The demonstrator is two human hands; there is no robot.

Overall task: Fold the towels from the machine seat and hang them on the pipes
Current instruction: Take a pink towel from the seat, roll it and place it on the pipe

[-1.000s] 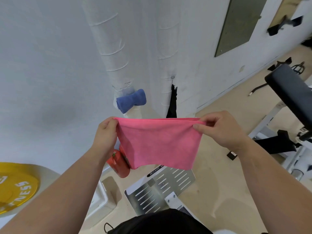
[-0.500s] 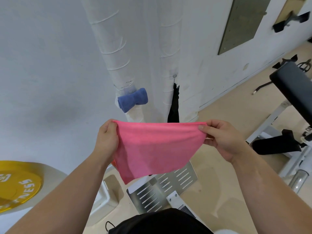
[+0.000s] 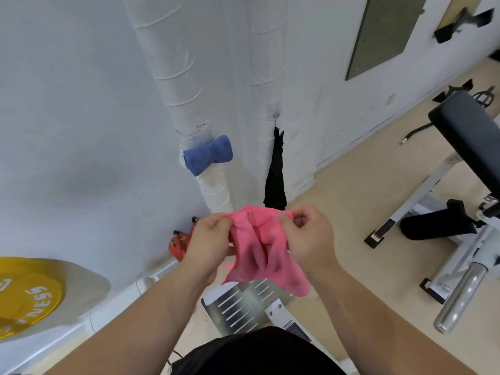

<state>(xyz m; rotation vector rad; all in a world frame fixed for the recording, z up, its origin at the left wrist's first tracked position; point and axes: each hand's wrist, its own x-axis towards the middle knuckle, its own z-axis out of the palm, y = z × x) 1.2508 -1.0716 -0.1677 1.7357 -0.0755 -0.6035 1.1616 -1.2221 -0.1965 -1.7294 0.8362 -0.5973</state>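
Observation:
A pink towel (image 3: 263, 255) hangs bunched between my hands in front of me. My left hand (image 3: 209, 243) pinches its upper left edge and my right hand (image 3: 308, 236) pinches the upper right edge, the two hands close together. Behind them two white wrapped pipes run up the wall: the left pipe (image 3: 173, 63) carries a folded blue towel (image 3: 208, 155), and a black cloth (image 3: 276, 174) hangs beside the right pipe (image 3: 266, 63).
A gym machine with a dark padded seat (image 3: 470, 131) and chrome bar (image 3: 457, 299) stands at the right. A yellow weight plate (image 3: 27, 293) is at the lower left, a red object (image 3: 178, 246) by the wall, a slotted metal footplate (image 3: 243, 304) below my hands.
My hands have come together, so the pink towel that was stretched flat between them now sags in bunched folds.

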